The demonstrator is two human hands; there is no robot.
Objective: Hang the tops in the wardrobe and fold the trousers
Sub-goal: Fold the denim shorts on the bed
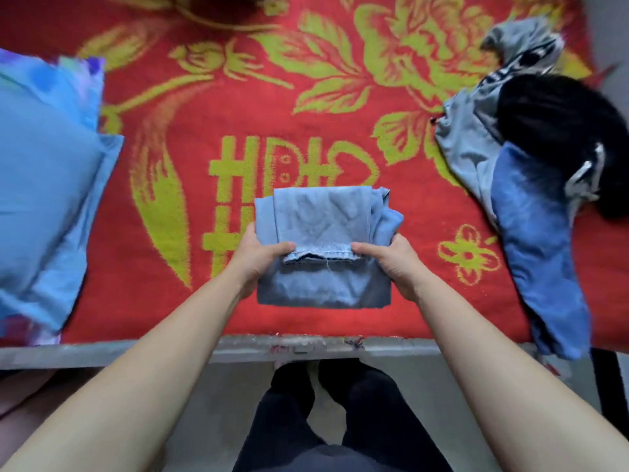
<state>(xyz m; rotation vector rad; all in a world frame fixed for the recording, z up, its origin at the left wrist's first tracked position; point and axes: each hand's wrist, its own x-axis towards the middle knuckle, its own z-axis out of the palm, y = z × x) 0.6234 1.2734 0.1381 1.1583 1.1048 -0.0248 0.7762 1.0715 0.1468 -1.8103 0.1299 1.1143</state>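
A folded pair of light blue denim trousers lies in a compact bundle on the red blanket near the bed's front edge. My left hand grips the bundle's left side, thumb on top at the hem. My right hand grips the right side the same way, thumb on the hem. At the right lies a heap of clothes: a grey top, a black garment and darker blue jeans that hang over the bed's edge.
A blue pillow lies at the left of the bed. The bed's grey front rail runs across below the blanket. My legs in dark trousers stand against it on a pale floor.
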